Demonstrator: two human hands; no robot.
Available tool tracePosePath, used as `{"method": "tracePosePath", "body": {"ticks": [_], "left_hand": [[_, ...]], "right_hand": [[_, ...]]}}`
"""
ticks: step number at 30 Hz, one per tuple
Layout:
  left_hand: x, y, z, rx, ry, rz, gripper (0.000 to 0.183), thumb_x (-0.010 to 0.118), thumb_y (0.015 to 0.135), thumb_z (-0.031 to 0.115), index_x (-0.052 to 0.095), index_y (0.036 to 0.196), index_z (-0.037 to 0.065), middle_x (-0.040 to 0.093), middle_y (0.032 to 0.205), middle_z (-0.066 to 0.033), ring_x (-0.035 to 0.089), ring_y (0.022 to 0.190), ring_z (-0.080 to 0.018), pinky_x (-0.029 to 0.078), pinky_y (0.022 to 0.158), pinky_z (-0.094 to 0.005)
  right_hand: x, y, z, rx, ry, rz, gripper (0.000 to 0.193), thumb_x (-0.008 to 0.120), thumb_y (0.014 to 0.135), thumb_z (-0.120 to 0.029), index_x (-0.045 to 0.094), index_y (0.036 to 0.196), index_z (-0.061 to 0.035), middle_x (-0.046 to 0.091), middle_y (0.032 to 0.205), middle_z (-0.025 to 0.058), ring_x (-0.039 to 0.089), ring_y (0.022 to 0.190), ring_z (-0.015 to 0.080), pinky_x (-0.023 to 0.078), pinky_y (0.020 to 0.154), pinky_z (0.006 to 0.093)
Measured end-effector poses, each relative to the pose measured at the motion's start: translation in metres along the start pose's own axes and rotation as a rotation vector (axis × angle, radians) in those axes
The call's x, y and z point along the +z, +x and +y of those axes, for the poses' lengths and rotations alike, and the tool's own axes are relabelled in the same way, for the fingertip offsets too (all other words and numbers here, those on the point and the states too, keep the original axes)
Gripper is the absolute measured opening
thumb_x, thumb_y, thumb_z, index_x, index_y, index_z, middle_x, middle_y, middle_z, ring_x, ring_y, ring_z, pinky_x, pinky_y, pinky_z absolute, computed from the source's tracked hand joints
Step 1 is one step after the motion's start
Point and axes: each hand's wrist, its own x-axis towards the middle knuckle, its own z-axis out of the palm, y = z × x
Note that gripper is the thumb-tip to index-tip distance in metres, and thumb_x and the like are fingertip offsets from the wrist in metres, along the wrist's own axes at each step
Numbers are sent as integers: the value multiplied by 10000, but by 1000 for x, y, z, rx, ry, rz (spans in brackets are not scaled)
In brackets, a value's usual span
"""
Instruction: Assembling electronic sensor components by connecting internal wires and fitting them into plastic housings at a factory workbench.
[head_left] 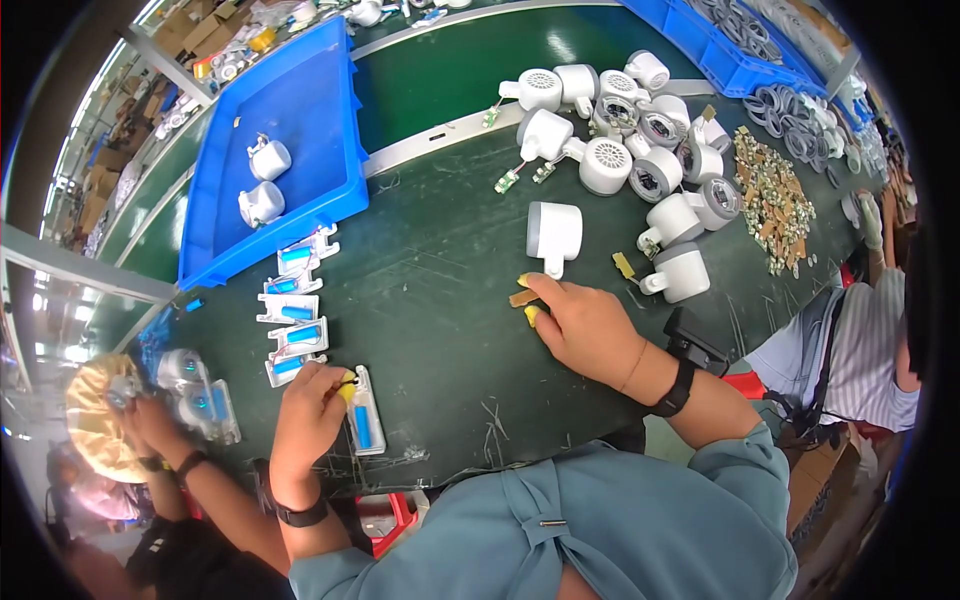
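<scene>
Head view gave me a green table (450,370) with a blue tray (300,95) at its far left and a heap of white cups (605,165) toward the far right. The right hand (590,325) was the nearer one to a lone white cup (562,232), just beyond its fingertips, stub pointing back at them. The left hand (312,410) was nearer a white handle (366,398), which lay on the table just right of its fingers, long axis running from their tips toward the person. Those tips sat close together at the handle's far end; I couldn't tell what, if anything, they pinched. A blue battery (362,427) lay lengthwise in the handle. Smallest was a brown board (520,298), clamped, as I judged, between right thumb and forefinger, its length roughly left to right, nearer the person than the stub.
</scene>
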Motion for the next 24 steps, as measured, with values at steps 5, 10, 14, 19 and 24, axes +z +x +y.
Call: {"method": "tracePosePath", "body": {"ticks": [5, 10, 14, 19, 24], "left_hand": [[19, 7, 9, 131, -182, 104, 280, 563, 768, -148, 652, 991, -4, 615, 948, -75, 608, 782, -138, 484, 671, -241], [41, 23, 23, -177, -703, -64, 240, 548, 853, -118, 652, 1042, -13, 649, 944, -6, 593, 814, -65, 475, 728, -204], [44, 32, 40, -157, -839, -178, 194, 585, 880, -65, 652, 1047, 6, 649, 882, 20, 583, 766, -34, 465, 668, -184], [49, 37, 43, -117, -683, -197, 172, 586, 876, -56, 645, 1027, 0, 635, 848, 23, 553, 697, -12, 445, 607, -173], [53, 43, 46, -3, -555, -210, 176, 559, 884, -61, 625, 1042, -17, 626, 849, 16, 544, 719, -16, 440, 627, -177]], "right_hand": [[-1, 9, -3, -124, 47, 34, 204, 586, 886, -71, 581, 1088, -46, 671, 903, 126, 676, 789, 293, 529, 638, 376], [-1, 5, -17, 214, 917, -118, 213, 500, 968, -52, 538, 1171, 0, 639, 1051, 122, 677, 985, 200, 557, 784, 300], [-10, -11, -22, 410, 1379, 6, 238, 505, 973, -50, 532, 1209, -36, 611, 1119, 107, 653, 1017, 213, 556, 804, 320], [-18, -39, -17, 581, 1480, 333, 296, 541, 957, -66, 516, 1245, -5, 611, 1068, 87, 627, 899, 155, 531, 782, 267], [-23, -37, -1, 699, 1600, -56, 200, 550, 973, -121, 549, 1116, 18, 636, 990, 78, 638, 812, 126, 540, 728, 260]]}}
